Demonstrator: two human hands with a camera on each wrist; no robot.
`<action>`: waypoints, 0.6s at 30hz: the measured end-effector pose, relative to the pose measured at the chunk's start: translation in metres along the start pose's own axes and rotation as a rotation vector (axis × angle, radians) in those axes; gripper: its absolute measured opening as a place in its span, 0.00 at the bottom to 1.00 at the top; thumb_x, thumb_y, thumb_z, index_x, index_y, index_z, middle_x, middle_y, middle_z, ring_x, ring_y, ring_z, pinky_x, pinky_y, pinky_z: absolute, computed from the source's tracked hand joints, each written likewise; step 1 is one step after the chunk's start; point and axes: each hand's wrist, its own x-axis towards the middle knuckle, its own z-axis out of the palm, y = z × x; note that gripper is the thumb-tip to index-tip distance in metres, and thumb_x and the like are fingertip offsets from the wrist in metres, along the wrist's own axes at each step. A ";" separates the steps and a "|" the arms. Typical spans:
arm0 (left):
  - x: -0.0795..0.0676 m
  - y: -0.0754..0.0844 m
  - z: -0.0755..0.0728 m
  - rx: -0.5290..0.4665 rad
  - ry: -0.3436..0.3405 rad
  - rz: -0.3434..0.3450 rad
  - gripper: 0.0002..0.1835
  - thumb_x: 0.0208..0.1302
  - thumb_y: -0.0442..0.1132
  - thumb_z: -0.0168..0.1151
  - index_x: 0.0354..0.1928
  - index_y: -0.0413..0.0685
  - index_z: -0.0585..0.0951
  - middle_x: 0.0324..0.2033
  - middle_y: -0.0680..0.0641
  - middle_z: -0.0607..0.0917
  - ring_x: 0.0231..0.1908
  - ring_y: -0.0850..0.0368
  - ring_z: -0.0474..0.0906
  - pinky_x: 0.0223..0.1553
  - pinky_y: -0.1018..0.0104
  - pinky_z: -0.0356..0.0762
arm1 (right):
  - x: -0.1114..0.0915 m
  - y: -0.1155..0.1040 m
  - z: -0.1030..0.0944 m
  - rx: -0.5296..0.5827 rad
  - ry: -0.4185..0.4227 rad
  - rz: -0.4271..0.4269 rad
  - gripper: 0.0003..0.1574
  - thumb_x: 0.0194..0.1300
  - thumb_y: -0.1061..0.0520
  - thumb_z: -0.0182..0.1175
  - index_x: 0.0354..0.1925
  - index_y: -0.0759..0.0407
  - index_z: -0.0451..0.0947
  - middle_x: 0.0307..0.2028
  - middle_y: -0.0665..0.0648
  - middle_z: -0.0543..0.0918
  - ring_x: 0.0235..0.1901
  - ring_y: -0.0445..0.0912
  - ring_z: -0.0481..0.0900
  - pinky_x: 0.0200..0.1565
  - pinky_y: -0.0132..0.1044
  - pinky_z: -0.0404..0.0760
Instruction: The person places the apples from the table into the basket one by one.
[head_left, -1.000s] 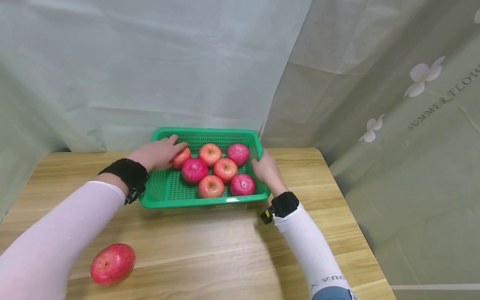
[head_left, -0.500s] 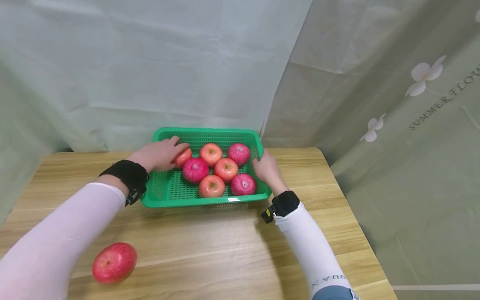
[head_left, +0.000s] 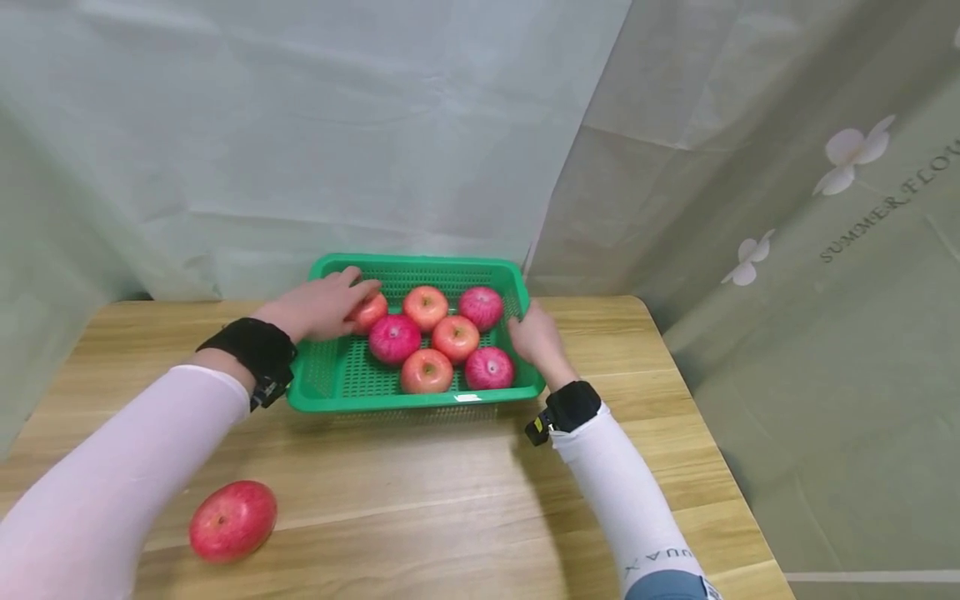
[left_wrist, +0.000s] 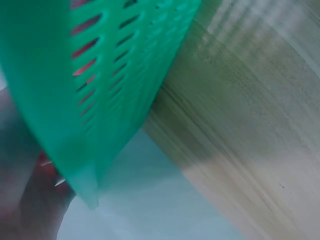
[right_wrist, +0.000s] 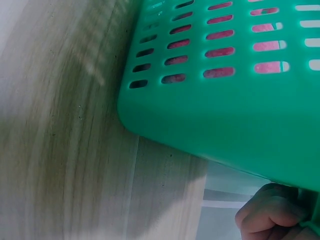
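Observation:
In the head view, a green plastic basket (head_left: 352, 404) with slotted walls stands on the table, holding several apples, some pinkish-orange, some deep red. My left hand (head_left: 318, 307) reaches over the basket's left rim, its thumb and fingers around the apple (head_left: 371, 313) in the back left corner. At the right end, my right hand (head_left: 534, 337) grips the basket's rim, thumb inside. Curled fingers (right_wrist: 270, 210) show under that rim in the right wrist view. The left wrist view has the basket's outer wall (left_wrist: 120, 75) up close, with the left hand mostly hidden behind it.
One red apple (head_left: 233, 522) lies on the wooden table (head_left: 420, 500) at the front left, by the left sleeve. A pale curtain (head_left: 375, 133) hangs right behind the basket and along the right side. The table's right edge runs beyond the right arm.
The view has shifted slightly, so basket and apples appear a little further right. Both hands keep their places on the apple and the rim.

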 end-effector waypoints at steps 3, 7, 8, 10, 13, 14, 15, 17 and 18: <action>-0.001 0.001 -0.001 0.000 0.009 0.003 0.40 0.70 0.38 0.72 0.79 0.38 0.67 0.70 0.24 0.66 0.66 0.24 0.70 0.63 0.30 0.75 | 0.000 0.000 0.000 -0.004 0.002 0.002 0.34 0.82 0.52 0.51 0.74 0.70 0.62 0.61 0.71 0.79 0.57 0.61 0.81 0.54 0.57 0.85; -0.003 -0.001 -0.003 0.012 0.018 0.000 0.39 0.70 0.38 0.71 0.78 0.38 0.67 0.69 0.25 0.68 0.65 0.25 0.71 0.61 0.30 0.76 | 0.000 -0.001 0.001 -0.012 0.007 0.000 0.33 0.82 0.52 0.52 0.74 0.70 0.62 0.60 0.71 0.80 0.57 0.61 0.81 0.54 0.57 0.85; -0.003 -0.001 -0.003 0.015 0.018 -0.001 0.39 0.70 0.38 0.71 0.78 0.37 0.67 0.69 0.25 0.68 0.65 0.25 0.72 0.61 0.31 0.76 | 0.000 -0.001 0.001 -0.013 0.006 -0.001 0.34 0.82 0.52 0.52 0.74 0.70 0.62 0.60 0.71 0.80 0.57 0.61 0.81 0.54 0.57 0.85; -0.005 -0.001 -0.004 0.022 0.023 0.000 0.38 0.70 0.38 0.71 0.78 0.37 0.67 0.68 0.25 0.68 0.64 0.25 0.72 0.61 0.31 0.76 | 0.000 -0.002 0.001 -0.015 0.005 -0.003 0.34 0.82 0.51 0.52 0.74 0.70 0.62 0.60 0.71 0.80 0.57 0.61 0.81 0.54 0.58 0.85; -0.008 0.003 -0.006 0.019 0.024 0.004 0.37 0.70 0.38 0.70 0.77 0.36 0.68 0.68 0.24 0.69 0.64 0.24 0.72 0.60 0.30 0.77 | -0.001 -0.001 0.002 -0.013 0.005 -0.006 0.33 0.81 0.51 0.52 0.73 0.70 0.63 0.60 0.72 0.80 0.57 0.62 0.81 0.55 0.58 0.85; -0.009 0.005 -0.007 0.014 0.023 0.004 0.37 0.71 0.39 0.70 0.77 0.37 0.68 0.69 0.24 0.69 0.65 0.24 0.72 0.61 0.30 0.76 | -0.001 -0.001 0.001 -0.011 0.004 -0.006 0.33 0.81 0.51 0.52 0.73 0.70 0.63 0.60 0.71 0.80 0.57 0.62 0.81 0.55 0.58 0.84; -0.010 0.007 -0.008 0.008 0.025 0.007 0.37 0.71 0.40 0.70 0.77 0.37 0.68 0.68 0.24 0.69 0.64 0.25 0.72 0.60 0.30 0.76 | -0.001 -0.001 0.001 -0.011 0.006 -0.006 0.32 0.81 0.52 0.52 0.73 0.70 0.64 0.60 0.71 0.80 0.57 0.62 0.81 0.55 0.58 0.84; -0.012 0.011 -0.011 -0.006 0.027 0.009 0.37 0.71 0.41 0.70 0.77 0.37 0.69 0.68 0.25 0.70 0.64 0.26 0.73 0.60 0.30 0.77 | -0.002 -0.001 0.000 -0.008 0.007 -0.008 0.31 0.81 0.52 0.52 0.72 0.70 0.64 0.60 0.71 0.80 0.58 0.62 0.81 0.56 0.58 0.84; -0.013 0.013 -0.011 -0.014 0.027 0.008 0.36 0.71 0.42 0.70 0.77 0.38 0.70 0.68 0.26 0.70 0.63 0.26 0.74 0.60 0.31 0.77 | -0.002 -0.001 -0.001 -0.007 0.007 -0.010 0.31 0.81 0.52 0.52 0.72 0.70 0.64 0.60 0.71 0.80 0.58 0.62 0.81 0.56 0.58 0.84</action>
